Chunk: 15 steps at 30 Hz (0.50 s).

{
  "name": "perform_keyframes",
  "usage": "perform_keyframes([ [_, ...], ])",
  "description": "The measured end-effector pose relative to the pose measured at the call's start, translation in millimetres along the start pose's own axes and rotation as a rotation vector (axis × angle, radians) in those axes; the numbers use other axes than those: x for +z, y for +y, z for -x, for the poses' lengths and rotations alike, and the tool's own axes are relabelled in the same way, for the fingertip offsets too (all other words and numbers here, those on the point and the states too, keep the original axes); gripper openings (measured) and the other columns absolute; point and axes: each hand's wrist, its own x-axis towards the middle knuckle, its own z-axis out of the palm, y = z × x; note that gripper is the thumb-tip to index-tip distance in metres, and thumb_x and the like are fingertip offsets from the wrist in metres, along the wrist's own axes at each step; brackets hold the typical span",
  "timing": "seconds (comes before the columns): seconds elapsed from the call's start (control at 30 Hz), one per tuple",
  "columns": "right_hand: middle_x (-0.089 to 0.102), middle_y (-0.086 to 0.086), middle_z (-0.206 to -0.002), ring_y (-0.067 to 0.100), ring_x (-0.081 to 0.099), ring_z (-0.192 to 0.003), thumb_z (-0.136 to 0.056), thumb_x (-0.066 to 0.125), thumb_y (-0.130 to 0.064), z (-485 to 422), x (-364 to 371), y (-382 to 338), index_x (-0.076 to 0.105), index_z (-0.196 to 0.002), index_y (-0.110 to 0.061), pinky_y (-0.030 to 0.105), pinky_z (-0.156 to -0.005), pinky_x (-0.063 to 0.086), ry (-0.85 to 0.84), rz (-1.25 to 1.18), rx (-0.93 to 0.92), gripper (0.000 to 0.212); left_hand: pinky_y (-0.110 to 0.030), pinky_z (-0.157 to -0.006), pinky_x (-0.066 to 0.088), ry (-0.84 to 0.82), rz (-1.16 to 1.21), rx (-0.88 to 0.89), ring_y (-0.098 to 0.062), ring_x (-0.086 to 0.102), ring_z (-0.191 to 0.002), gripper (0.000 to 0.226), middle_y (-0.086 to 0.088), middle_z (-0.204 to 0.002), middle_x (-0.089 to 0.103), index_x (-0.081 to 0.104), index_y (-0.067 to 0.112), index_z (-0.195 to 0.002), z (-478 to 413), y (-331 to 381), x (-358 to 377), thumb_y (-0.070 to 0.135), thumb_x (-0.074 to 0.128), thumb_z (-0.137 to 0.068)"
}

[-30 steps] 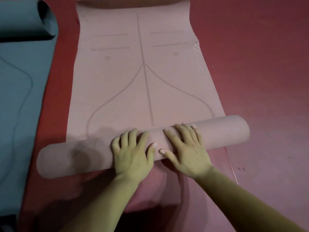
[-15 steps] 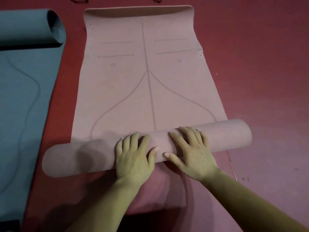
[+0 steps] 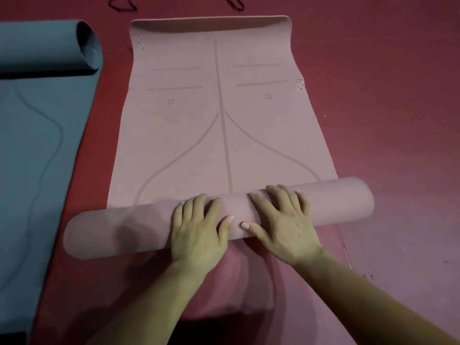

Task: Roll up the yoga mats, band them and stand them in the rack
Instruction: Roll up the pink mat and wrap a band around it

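Note:
A pink yoga mat (image 3: 214, 125) lies on the red floor, its near part wound into a roll (image 3: 119, 227) that runs across the view. My left hand (image 3: 198, 229) and my right hand (image 3: 281, 220) press flat on the middle of the roll, side by side, fingers spread and pointing away from me. The mat's far end (image 3: 211, 24) curls up a little. Two black bands lie on the floor beyond it, one at the left (image 3: 122, 3) and one at the right (image 3: 234, 2). No rack is in view.
A blue-grey yoga mat (image 3: 32, 145) lies at the left, its far end wound into a roll (image 3: 47, 46). Red floor (image 3: 385, 108) stretches away on the right of the pink mat.
Both hands have pushed the roll a little farther along the pink mat. The view has tilted up, so the mat's far end and the black bands have come into sight.

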Motion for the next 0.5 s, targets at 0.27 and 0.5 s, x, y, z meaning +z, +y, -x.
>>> perform_keyframes([
  [0.27, 0.060, 0.011, -0.134, 0.036, 0.052, -0.129, -0.092, 0.041, -0.076, -13, 6, -2, 0.062, -0.136, -0.021, 0.057, -0.109, 0.036, 0.030, 0.046, -0.004, 0.074, -0.052, -0.113, 0.030, -0.014, 0.031, -0.130, -0.033, 0.051, -0.122, 0.053, -0.008, -0.127, 0.057, 0.059, 0.021, -0.128, -4, 11, -2, 0.054, 0.047, -0.088],
  [0.5, 0.053, 0.012, -0.143, 0.034, 0.045, -0.137, -0.096, 0.043, -0.066, -10, 7, -6, 0.058, -0.140, -0.020, 0.053, -0.114, 0.028, 0.058, 0.013, 0.008, 0.065, -0.053, -0.119, 0.023, -0.050, 0.026, -0.124, -0.034, 0.047, -0.128, 0.051, -0.011, -0.133, 0.054, 0.059, 0.022, -0.127, -9, 10, 3, 0.052, 0.042, -0.089],
])
